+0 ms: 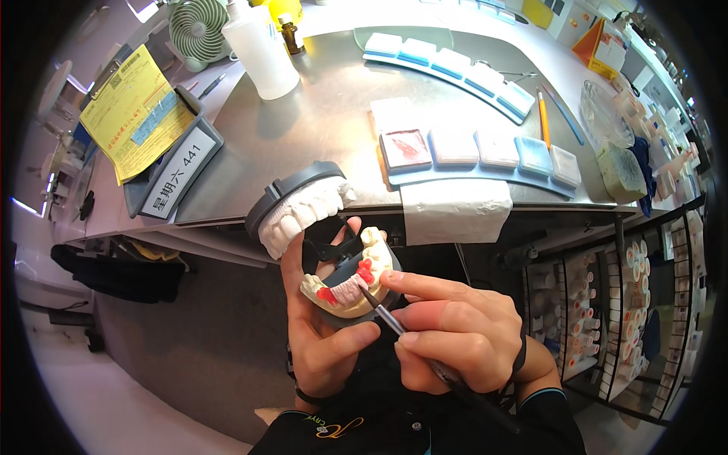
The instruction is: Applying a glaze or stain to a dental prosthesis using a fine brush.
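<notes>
My left hand (318,349) is wrapped round a hinged dental articulator, its thumb by the lower cast and its fingers behind. A white upper plaster cast (299,216) sits in the dark frame (267,206), tipped open. The cream lower cast (379,262) carries red patches (365,271) either side of a row of pinkish-white teeth (349,290). In my right hand (462,334) a fine brush (390,320) is pinched like a pen, its tip touching or very near those teeth. The right index fingertip rests against the cast's side.
Beyond my hands, a metal bench top holds a curved tray of covered square pots (493,155), a similar tray (447,72) behind it, and a folded tissue (455,212) over the edge. A white bottle (262,57), grey bin with yellow paper (136,114), and sponge (622,173) stand around.
</notes>
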A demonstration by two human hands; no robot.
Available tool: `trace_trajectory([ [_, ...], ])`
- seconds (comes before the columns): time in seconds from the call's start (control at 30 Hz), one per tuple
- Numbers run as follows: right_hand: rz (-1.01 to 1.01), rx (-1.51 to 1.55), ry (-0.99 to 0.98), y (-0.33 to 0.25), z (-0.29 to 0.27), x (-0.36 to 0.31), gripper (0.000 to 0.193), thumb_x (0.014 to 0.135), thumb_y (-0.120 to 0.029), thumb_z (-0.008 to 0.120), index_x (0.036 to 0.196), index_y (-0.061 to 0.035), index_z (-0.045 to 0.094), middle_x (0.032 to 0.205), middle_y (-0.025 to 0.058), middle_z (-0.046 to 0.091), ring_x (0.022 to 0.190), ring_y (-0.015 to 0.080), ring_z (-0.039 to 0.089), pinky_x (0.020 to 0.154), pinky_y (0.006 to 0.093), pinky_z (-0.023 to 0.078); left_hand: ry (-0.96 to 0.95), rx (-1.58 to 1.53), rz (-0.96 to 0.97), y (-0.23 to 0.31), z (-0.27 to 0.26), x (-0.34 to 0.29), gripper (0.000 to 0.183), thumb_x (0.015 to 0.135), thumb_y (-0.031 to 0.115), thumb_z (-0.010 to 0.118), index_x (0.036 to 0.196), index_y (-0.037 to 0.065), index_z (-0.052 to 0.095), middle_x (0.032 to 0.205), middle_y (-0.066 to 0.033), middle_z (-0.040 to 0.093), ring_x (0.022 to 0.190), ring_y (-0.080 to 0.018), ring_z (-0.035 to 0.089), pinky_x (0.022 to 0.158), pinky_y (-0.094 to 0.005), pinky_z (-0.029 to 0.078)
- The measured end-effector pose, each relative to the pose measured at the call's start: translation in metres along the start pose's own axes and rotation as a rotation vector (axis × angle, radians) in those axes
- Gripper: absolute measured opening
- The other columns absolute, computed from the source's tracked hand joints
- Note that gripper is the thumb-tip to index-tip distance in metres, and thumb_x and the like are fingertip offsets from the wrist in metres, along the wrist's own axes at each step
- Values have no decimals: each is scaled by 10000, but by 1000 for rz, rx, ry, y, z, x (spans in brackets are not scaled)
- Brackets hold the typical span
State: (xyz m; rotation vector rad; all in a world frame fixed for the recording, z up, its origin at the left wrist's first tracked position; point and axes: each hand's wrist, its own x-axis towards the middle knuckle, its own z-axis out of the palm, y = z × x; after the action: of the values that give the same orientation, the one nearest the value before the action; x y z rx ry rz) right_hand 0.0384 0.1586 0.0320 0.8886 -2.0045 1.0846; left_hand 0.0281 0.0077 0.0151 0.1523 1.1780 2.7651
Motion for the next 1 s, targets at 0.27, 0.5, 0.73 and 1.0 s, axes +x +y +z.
trace_trajectory([
  [0.27,15,10,74,1,4,-2,238,774,-52,682,947,-39,519,806,91,636,841,339,689,555,310,576,8,-20,0,0,1,-1,976,622,-86,654,1440,94,152,1416,-233,321,1301,-326,377,1061,-444,360],
  [0.5,26,-20,30,-1,2,-1,258,765,-44,687,957,-48,515,800,87,630,854,340,687,570,318,582,29,-12,-19,2,4,-1,982,626,-86,660,1445,112,156,1416,-241,321,1300,-328,378,1061,-447,355],
  [0.73,23,9,17,0,2,-3,273,769,-42,682,963,-40,490,820,106,623,875,365,677,591,331,590,27,-8,-31,3,3,-2,995,634,-92,658,1454,122,137,1420,-241,313,1295,-325,386,1053,-443,365],
  [1.0,-67,-17,152,4,10,-4,94,710,-11,621,782,2,562,714,96,599,803,352,692,606,321,577,1,-45,-21,1,2,-3,1012,651,-95,658,1468,126,102,1421,-242,309,1297,-319,383,1063,-437,350],
])
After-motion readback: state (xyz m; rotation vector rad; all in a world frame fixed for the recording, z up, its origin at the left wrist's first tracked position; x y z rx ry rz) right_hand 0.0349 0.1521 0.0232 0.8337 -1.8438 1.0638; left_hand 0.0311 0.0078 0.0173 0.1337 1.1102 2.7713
